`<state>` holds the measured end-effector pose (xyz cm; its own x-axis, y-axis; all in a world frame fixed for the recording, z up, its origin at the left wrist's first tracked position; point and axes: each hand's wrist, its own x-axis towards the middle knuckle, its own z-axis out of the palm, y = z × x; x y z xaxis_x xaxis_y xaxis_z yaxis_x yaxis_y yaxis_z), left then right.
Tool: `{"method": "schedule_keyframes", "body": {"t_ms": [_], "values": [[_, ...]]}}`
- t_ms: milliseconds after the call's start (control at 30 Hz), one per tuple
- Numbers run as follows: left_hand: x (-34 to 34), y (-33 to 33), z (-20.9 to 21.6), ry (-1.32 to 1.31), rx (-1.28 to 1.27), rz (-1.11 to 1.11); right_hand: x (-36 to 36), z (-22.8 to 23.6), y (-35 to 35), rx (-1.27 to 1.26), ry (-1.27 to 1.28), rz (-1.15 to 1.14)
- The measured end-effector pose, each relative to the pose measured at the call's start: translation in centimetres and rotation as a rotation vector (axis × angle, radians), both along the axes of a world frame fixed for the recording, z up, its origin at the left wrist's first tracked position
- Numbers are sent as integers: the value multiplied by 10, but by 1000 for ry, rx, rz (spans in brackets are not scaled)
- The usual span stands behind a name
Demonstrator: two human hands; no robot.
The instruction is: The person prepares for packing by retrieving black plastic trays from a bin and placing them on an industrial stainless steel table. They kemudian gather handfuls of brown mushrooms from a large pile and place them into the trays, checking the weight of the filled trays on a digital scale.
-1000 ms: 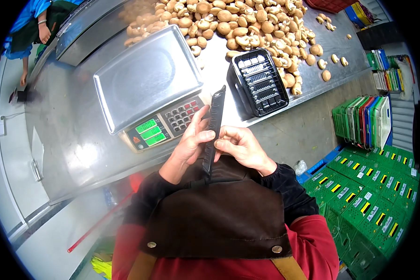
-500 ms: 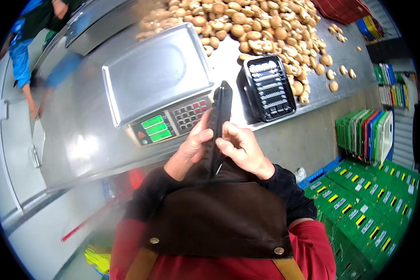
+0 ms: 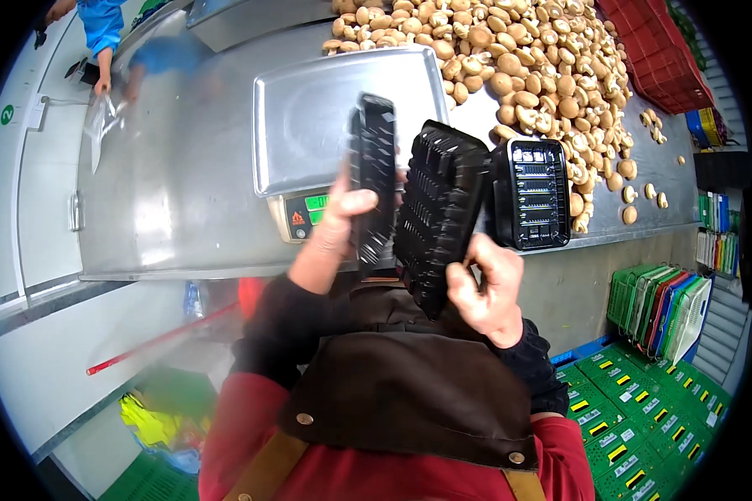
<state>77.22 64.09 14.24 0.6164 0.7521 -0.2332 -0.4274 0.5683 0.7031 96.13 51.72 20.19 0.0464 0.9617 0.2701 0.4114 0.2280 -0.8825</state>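
My left hand (image 3: pixel 340 215) grips a black plastic tray (image 3: pixel 374 171), held upright and a little blurred. In my right hand (image 3: pixel 490 288) is a second black plastic tray (image 3: pixel 439 209), tilted, its ribbed side showing and its edge pinched by thumb and fingers. The two trays are apart at the top, close together lower down. Just right of them, another black tray (image 3: pixel 542 194) rests at the table's near edge. Behind my left hand stands a digital scale (image 3: pixel 309 117) with a bare steel pan; the trays and hand hide much of its keypad.
Brown mushrooms (image 3: pixel 551 75) lie heaped across the back of the steel table (image 3: pixel 175 209), a few loose at right. A red crate (image 3: pixel 656 54) stands beyond. Green crates (image 3: pixel 635 417) are stacked at lower right. Another person's hand (image 3: pixel 103 86) holds a clear bag (image 3: pixel 100 125) at far left.
The trays, pressed together before, are now two separate pieces, one in each hand. My hands have moved apart. The view has shifted, and the other person now holds the bag higher up.
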Motion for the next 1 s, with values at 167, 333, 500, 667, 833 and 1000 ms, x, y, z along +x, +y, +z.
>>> {"method": "schedule_keyframes", "body": {"t_ms": [167,333,500,667,833,1000], "values": [[-31,75,33,857,1136,85,21,-4,-6,-92,497,-278],[-36,111,12,1352,1560,-225,41,-35,-21,-263,753,-386],[-37,118,7,1252,1494,-311,41,-50,-30,-337,757,-394],[-43,122,11,353,653,-90,41,-32,-22,-247,915,-337],[-52,99,23,-427,210,89,49,2,19,-112,-165,-160],[-84,71,27,-627,211,239,-13,-8,124,194,-679,127]]}}
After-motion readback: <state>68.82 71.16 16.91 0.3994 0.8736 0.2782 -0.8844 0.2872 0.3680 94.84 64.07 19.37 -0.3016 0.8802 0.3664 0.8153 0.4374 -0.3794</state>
